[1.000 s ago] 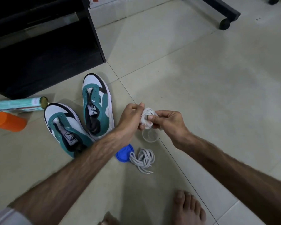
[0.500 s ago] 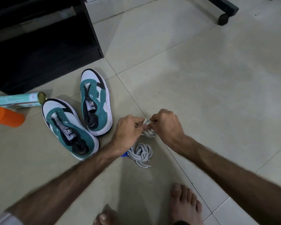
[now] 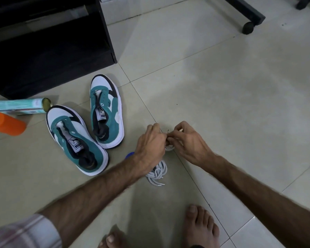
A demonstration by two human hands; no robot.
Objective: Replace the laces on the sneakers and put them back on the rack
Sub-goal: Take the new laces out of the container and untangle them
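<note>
Laces bundle [image 3: 169, 147] mostly hidden | left hand [image 3: 150, 142], right hand [image 3: 188, 140] together, pinching it

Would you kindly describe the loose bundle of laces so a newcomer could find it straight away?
Start at the black rack, then come down past the two green-and-white sneakers on the tiled floor. Just right of the nearer sneaker, partly under the left forearm, lies the coiled white lace bundle. Unlike the lace in the hands, nobody holds it.

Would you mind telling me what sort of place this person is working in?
Probably a room in a home: a pale tiled floor, a dark shoe rack against the wall, a castor-wheeled furniture leg, and the person's bare feet beside the sneakers.
</note>
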